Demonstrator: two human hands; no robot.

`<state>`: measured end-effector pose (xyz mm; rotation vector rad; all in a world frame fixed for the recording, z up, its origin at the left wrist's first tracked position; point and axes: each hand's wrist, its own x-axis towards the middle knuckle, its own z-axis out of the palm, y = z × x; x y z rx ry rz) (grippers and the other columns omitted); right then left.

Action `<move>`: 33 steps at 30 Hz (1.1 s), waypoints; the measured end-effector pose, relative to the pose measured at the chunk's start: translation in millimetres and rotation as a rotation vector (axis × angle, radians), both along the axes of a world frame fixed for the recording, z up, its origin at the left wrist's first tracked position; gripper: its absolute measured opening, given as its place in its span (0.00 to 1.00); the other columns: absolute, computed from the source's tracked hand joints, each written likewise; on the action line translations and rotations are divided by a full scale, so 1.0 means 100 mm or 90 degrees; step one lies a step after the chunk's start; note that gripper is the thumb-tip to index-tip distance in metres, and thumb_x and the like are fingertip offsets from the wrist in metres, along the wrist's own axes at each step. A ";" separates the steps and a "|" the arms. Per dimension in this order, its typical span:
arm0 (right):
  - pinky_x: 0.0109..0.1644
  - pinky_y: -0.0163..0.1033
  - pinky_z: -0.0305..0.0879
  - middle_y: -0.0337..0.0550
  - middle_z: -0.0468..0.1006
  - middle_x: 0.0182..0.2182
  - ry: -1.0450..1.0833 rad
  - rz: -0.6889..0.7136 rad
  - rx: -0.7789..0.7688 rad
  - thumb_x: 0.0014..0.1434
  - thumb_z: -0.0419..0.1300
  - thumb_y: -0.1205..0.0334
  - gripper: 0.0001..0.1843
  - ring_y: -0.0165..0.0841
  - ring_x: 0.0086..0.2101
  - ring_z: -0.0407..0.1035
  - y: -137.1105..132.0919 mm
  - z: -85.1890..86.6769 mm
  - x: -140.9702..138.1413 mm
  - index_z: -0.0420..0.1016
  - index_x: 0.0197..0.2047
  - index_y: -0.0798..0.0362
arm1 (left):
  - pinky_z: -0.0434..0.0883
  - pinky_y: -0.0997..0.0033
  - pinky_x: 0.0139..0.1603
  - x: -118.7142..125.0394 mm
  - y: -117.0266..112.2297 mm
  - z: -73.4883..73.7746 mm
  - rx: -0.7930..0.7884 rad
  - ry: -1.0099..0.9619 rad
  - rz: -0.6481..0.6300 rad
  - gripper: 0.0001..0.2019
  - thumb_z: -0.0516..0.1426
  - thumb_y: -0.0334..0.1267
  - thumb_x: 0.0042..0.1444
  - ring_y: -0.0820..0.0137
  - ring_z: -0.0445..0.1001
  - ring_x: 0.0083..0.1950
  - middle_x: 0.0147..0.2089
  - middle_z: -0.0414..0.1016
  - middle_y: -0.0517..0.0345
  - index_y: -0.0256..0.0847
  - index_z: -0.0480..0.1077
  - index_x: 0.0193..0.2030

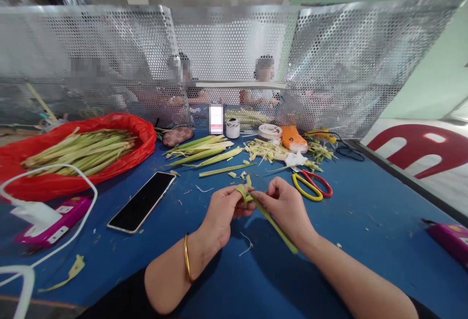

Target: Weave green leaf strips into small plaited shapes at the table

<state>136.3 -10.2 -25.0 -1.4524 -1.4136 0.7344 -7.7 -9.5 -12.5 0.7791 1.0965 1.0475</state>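
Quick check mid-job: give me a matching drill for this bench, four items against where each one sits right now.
Items
1. scissors
2. smartphone
3. bundle of leaf stalks
4. folded leaf strip

Places
A. inside the red bag
B. pinched between the left hand and the right hand
C. flat on the blue table, left of both hands, screen dark
D. on the table just beyond the right hand, handles yellow and red

Pairs: 1-D, 2-C, 3-A, 4-B
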 end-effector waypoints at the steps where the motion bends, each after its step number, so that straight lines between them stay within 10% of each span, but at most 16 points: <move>1: 0.21 0.31 0.54 0.29 0.63 0.16 -0.075 0.009 0.063 0.51 0.65 0.57 0.16 0.26 0.18 0.58 -0.01 0.00 0.01 0.59 0.23 0.50 | 0.72 0.78 0.28 -0.01 0.00 0.01 -0.020 -0.013 -0.005 0.10 0.60 0.37 0.52 0.74 0.74 0.26 0.28 0.76 0.53 0.32 0.77 0.36; 4: 0.30 0.32 0.64 0.38 0.74 0.28 -0.233 0.134 0.253 0.59 0.56 0.67 0.03 0.28 0.27 0.69 -0.02 0.01 0.06 0.71 0.34 0.51 | 0.72 0.77 0.27 -0.04 0.00 0.05 -0.052 -0.051 -0.024 0.07 0.59 0.35 0.52 0.75 0.73 0.26 0.28 0.75 0.54 0.32 0.77 0.34; 8: 0.43 0.35 0.68 0.46 0.77 0.43 -0.403 0.293 0.442 0.63 0.50 0.72 0.15 0.32 0.40 0.74 0.00 0.07 0.12 0.74 0.46 0.50 | 0.72 0.78 0.28 -0.11 0.04 0.12 -0.065 -0.082 -0.010 0.06 0.60 0.35 0.52 0.76 0.73 0.26 0.28 0.74 0.56 0.34 0.76 0.34; 15: 0.42 0.42 0.65 0.45 0.81 0.39 -0.423 0.309 0.555 0.63 0.55 0.70 0.10 0.35 0.39 0.73 0.03 0.16 0.16 0.74 0.45 0.51 | 0.71 0.78 0.28 -0.12 0.05 0.11 -0.050 -0.073 -0.022 0.10 0.64 0.39 0.48 0.76 0.72 0.25 0.27 0.75 0.56 0.34 0.74 0.34; 33: 0.28 0.34 0.58 0.34 0.69 0.21 0.193 0.143 0.032 0.51 0.64 0.56 0.11 0.27 0.24 0.60 0.02 0.08 0.00 0.70 0.26 0.53 | 0.71 0.73 0.30 -0.04 -0.03 0.09 0.098 0.047 -0.073 0.15 0.65 0.46 0.46 0.68 0.76 0.29 0.29 0.78 0.51 0.35 0.78 0.32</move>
